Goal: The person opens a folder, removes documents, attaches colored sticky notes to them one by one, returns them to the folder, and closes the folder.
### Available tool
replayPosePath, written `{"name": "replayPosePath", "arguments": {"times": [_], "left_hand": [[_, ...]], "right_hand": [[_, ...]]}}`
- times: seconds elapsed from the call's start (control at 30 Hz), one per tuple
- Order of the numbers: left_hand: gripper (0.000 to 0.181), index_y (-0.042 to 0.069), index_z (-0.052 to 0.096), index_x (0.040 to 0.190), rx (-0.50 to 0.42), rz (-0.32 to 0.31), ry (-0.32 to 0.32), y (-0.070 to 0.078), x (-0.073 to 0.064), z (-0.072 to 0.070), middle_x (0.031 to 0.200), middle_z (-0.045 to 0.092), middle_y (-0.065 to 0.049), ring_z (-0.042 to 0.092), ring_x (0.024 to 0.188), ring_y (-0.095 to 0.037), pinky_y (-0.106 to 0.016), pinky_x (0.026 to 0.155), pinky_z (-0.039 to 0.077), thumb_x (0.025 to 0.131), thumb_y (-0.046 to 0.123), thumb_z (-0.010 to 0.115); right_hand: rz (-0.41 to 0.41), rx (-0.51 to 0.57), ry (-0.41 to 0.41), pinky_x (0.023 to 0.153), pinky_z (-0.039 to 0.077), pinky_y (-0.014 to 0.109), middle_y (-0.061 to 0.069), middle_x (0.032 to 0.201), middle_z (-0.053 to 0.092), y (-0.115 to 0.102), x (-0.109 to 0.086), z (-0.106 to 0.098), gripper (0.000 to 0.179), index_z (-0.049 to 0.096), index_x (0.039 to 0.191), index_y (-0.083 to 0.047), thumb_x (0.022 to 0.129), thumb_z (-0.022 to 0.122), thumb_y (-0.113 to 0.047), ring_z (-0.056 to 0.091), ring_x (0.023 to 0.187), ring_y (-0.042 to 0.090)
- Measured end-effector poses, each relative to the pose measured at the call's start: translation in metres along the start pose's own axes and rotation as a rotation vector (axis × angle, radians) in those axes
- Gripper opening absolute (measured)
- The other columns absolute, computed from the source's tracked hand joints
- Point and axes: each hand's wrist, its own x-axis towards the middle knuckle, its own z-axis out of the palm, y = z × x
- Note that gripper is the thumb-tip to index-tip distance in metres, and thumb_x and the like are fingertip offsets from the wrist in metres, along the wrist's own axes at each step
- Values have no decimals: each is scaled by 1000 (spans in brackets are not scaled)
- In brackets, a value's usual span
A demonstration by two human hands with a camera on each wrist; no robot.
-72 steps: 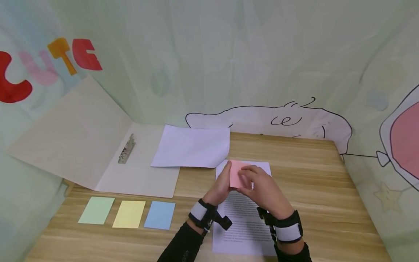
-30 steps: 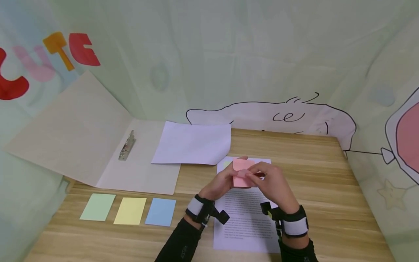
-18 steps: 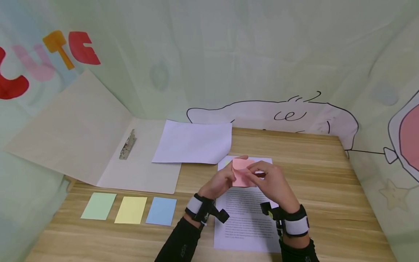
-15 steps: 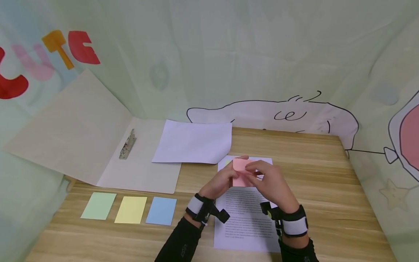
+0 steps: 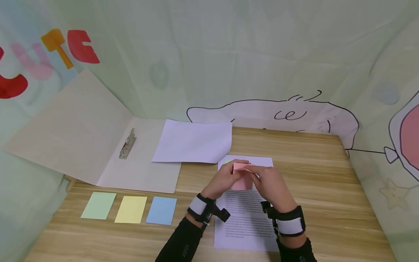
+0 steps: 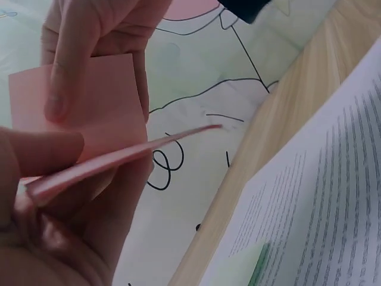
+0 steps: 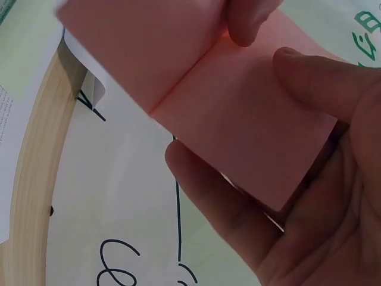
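Above a printed sheet, my left hand grips a thin pad of pink sticky notes, thumb across its face. My right hand pinches the top note between thumb and fingers. That note stands bent up from the pad but stays joined along a fold line, as the right wrist view shows. From the left wrist the pad is seen nearly edge-on, with the lifted note behind it. A light green sticky note is on the printed sheet's upper left corner, mostly hidden by my left hand in the head view.
On the wooden table to the left lie a green, a yellow and a blue sticky note in a row. Behind them an open grey folder with a metal clip lies partly under a white sheet.
My right hand went from fingering the pad to pinching its top note and folding it up. Both hands have tilted the pad slightly; they stay over the printed sheet.
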Motion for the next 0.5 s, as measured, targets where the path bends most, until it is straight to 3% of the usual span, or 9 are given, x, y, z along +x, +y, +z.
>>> {"name": "replayPosePath", "arguments": {"times": [0.1,0.2,0.5], "left_hand": [[34,-3,55,127,49,-1,-4,12,-3,2,121,61,-16,57,98,-12,-25,81,47,95,6,55],[33,-3,54,127,65,-19,-16,17,-5,2,120,62,-16,58,95,-13,-26,79,48,96,8,53],[29,-4,54,124,40,-89,-32,11,-5,0,103,63,-16,59,80,-15,-27,70,49,97,4,47]], "right_hand": [[-14,-8,7,60,50,33,10,83,71,2,0,-1,15,73,100,-3,86,69,-8,62,64,17],[-27,-5,14,63,51,34,10,83,71,5,0,-1,12,72,97,-1,87,67,-8,65,68,18],[28,77,-18,55,43,27,1,73,66,16,0,-2,12,72,95,-6,93,61,-11,47,56,7]]}}
